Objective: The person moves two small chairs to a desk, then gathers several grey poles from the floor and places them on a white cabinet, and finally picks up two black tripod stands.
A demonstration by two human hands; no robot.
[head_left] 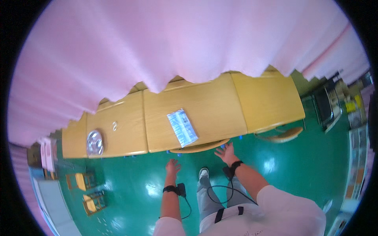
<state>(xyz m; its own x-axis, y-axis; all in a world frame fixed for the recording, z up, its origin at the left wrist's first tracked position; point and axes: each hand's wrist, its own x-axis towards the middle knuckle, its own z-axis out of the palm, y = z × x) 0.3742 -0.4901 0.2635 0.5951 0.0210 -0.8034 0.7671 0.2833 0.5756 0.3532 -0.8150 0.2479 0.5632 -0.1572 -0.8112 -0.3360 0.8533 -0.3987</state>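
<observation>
My left hand [172, 166] hangs in front of the table, fingers apart, with nothing in it. Closer to the table edge, my right hand [226, 153] is spread open beside the curved wooden chair back [202, 147]; whether it touches the chair I cannot tell. A flat blue-and-white plastic packet [182, 128] lies at a slant on the yellow wooden table [214, 104], beyond both hands. Farther left on the tables are a shiny round metal tray [95, 142] and a small white looped item [114, 126]. Both wrists wear black straps with cabled devices.
Pink curtains [189, 39] hang over the tables' far edge. Another chair [281, 135] stands at the right table. Small wooden chairs [90, 203] stand on the green floor [134, 181] at left. Shelves [356, 165] line the right side; a pale cabinet [55, 204] stands lower left.
</observation>
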